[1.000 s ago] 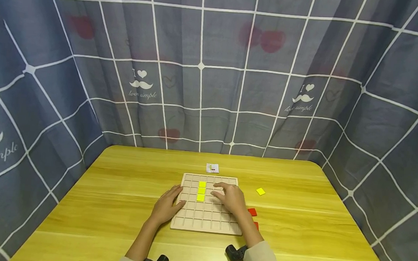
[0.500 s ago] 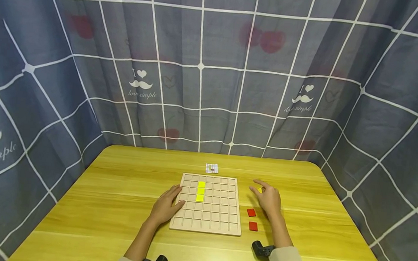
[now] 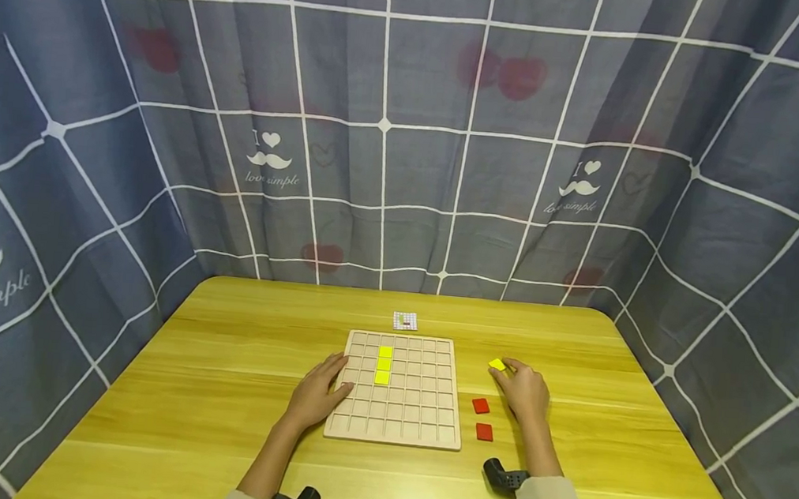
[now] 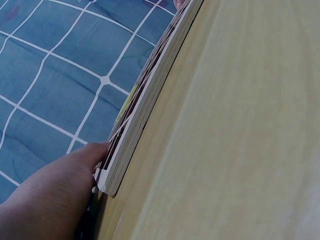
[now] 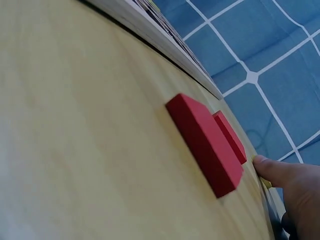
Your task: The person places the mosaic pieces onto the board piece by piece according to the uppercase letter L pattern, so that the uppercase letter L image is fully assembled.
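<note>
A pale wooden grid board [image 3: 421, 410] lies on the table, with three yellow square tiles [image 3: 384, 365] in one column of its cells. My left hand [image 3: 316, 393] rests along the board's left edge, fingers fairly straight and the thumb over the rim. The left wrist view shows that thumb at the board's corner. To the right of the board, my right hand [image 3: 524, 389] pinches another yellow tile [image 3: 497, 364] at its edge between thumb and fingertips. In the right wrist view, this yellow tile [image 5: 267, 183] is mostly hidden behind the thumb.
Two red square tiles, a farther one [image 3: 481, 406] and a nearer one [image 3: 484, 432], lie between the board and my right forearm. A small printed grid card [image 3: 404, 321] lies behind the board. A grey-blue curtain [image 3: 421, 164] surrounds the table's back and sides.
My right hand has moved from over the board to the yellow tile on the right, and its fingers have closed on it. The left hand has stayed at the board's edge.
</note>
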Demonstrator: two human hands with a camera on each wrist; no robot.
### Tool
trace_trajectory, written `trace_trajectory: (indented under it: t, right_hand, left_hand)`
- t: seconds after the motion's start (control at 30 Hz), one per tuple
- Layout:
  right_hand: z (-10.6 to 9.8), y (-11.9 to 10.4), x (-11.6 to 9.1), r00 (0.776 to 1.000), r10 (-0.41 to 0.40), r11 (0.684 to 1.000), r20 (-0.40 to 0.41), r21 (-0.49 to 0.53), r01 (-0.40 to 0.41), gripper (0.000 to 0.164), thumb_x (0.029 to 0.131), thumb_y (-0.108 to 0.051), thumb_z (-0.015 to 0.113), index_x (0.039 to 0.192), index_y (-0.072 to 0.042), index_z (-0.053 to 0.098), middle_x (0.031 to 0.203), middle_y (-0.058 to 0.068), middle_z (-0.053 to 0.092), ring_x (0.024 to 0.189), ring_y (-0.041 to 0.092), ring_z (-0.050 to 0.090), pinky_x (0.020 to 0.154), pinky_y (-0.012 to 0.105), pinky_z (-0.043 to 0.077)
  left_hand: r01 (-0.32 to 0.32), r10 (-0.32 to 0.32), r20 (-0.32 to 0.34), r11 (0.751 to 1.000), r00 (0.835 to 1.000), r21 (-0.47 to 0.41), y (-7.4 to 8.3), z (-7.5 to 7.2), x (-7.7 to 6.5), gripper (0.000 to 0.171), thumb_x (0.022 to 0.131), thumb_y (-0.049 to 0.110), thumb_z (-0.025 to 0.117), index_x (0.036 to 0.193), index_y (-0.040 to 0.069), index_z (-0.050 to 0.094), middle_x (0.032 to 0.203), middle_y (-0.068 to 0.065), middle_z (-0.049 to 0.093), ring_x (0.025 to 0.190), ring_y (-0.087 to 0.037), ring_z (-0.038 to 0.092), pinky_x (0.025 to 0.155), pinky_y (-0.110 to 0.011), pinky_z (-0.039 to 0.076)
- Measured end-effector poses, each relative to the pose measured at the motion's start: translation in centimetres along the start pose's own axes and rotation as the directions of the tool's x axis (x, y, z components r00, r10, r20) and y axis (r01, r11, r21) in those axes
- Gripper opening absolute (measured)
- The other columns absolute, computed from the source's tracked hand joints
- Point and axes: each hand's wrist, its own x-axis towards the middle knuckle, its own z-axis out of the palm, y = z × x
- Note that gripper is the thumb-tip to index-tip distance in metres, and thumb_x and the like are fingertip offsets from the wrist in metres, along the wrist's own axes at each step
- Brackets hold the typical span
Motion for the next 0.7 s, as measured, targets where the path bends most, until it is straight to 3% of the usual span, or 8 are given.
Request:
trace_trajectory:
  t: [0.23, 0.37, 0.47, 0.57, 0.67, 0.7]
  right_hand:
    - [-0.1, -0.1, -0.1, 1.0, 0.024, 0.998, -0.003, 0.059, -0.023, 0.041, 0.082, -0.035, 0.07, 0.11, -0.005, 0.068, 0.089, 0.022, 0.067, 0.048, 0.018, 0.05, 0.038, 0.03, 0.035]
    - [0.0, -0.1, -0.1, 1.0, 0.002, 0.995, -0.028, 0.103, 0.001, 0.04, 0.081, -0.034, 0.071, 0.109, -0.006, 0.068, 0.087, 0.021, 0.067, 0.058, 0.025, 0.059, 0.04, 0.029, 0.038]
    - [0.0, -0.5, -0.2, 0.999, -0.025, 0.985, -0.04, 0.167, 0.031, 0.04, 0.081, -0.034, 0.071, 0.11, -0.007, 0.068, 0.075, 0.02, 0.064, 0.062, 0.029, 0.059, 0.041, 0.026, 0.035]
    - [0.0, -1.6, -0.2, 0.997, -0.067, 0.969, -0.047, 0.235, 0.076, 0.038, 0.081, -0.033, 0.072, 0.111, -0.009, 0.069, 0.051, 0.009, 0.048, 0.046, 0.018, 0.043, 0.039, 0.022, 0.026]
    - [0.0, -3.3, -0.2, 0.988, -0.139, 0.951, -0.066, 0.269, 0.152, 0.037, 0.08, -0.032, 0.072, 0.11, -0.009, 0.069, 0.045, -0.003, 0.024, 0.042, 0.01, 0.015, 0.038, 0.02, 0.016]
    - [0.0, -4.0, -0.2, 0.982, -0.171, 0.944, -0.077, 0.274, 0.185, 0.036, 0.08, -0.031, 0.073, 0.109, -0.009, 0.069, 0.045, -0.006, 0.022, 0.042, 0.008, 0.013, 0.038, 0.019, 0.015]
  left_hand:
    - [0.007, -0.007, 0.014, 1.0, 1.0, -0.003, 0.1, -0.1, 0.0, 0.057, 0.091, 0.036, 0.057, 0.138, 0.007, 0.044, 0.143, -0.015, 0.037, 0.131, -0.036, 0.031, 0.103, -0.057, 0.027]
    - [0.005, -0.005, 0.011, 1.0, 1.0, -0.001, 0.1, -0.1, 0.0, 0.057, 0.091, 0.037, 0.057, 0.137, 0.007, 0.044, 0.143, -0.015, 0.037, 0.13, -0.037, 0.032, 0.103, -0.057, 0.026]
    - [0.003, -0.003, 0.009, 1.0, 1.0, -0.001, 0.0, -0.1, 0.0, 0.056, 0.091, 0.037, 0.056, 0.137, 0.007, 0.045, 0.143, -0.015, 0.038, 0.13, -0.038, 0.032, 0.103, -0.057, 0.026]
    - [0.004, -0.004, 0.009, 1.0, 1.0, -0.006, 0.1, -0.1, -0.1, 0.056, 0.091, 0.037, 0.057, 0.137, 0.007, 0.045, 0.143, -0.015, 0.037, 0.13, -0.038, 0.032, 0.104, -0.057, 0.025]
    - [0.001, -0.001, 0.005, 1.0, 1.0, -0.005, 0.1, -0.1, -0.1, 0.056, 0.091, 0.036, 0.057, 0.137, 0.006, 0.045, 0.143, -0.015, 0.037, 0.13, -0.038, 0.032, 0.103, -0.057, 0.026]
    - [0.002, -0.002, 0.005, 1.0, 1.0, -0.003, 0.2, -0.2, -0.1, 0.056, 0.091, 0.037, 0.057, 0.137, 0.007, 0.044, 0.143, -0.015, 0.037, 0.13, -0.038, 0.032, 0.103, -0.057, 0.026]
